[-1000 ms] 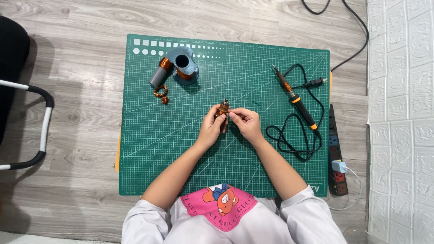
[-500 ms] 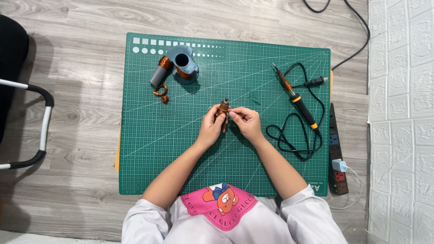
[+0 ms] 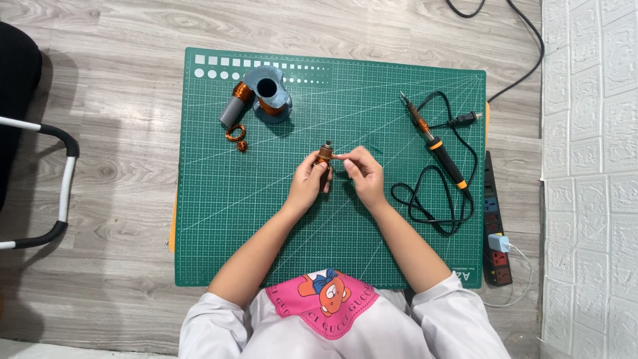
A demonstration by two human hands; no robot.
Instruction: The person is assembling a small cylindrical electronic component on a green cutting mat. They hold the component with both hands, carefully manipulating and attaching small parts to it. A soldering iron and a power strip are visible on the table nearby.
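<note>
The floor is pale grey wood-grain planking [image 3: 119, 133], its boards running across the room, lit evenly from above with soft shadows. Along the right edge stands a white wall of moulded brick-pattern panels [image 3: 591, 166]. At the left sits a black chair with a curved white and black tubular armrest [image 3: 63, 179], casting a dim shadow on the planks. A thin black cable [image 3: 525, 40] trails over the floor near the wall.

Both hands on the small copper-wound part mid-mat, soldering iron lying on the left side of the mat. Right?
Not quite. The head view shows the soldering iron on the right side of the green mat. The rest holds: left hand and right hand are both on the small copper-wound part mid-mat.
</note>
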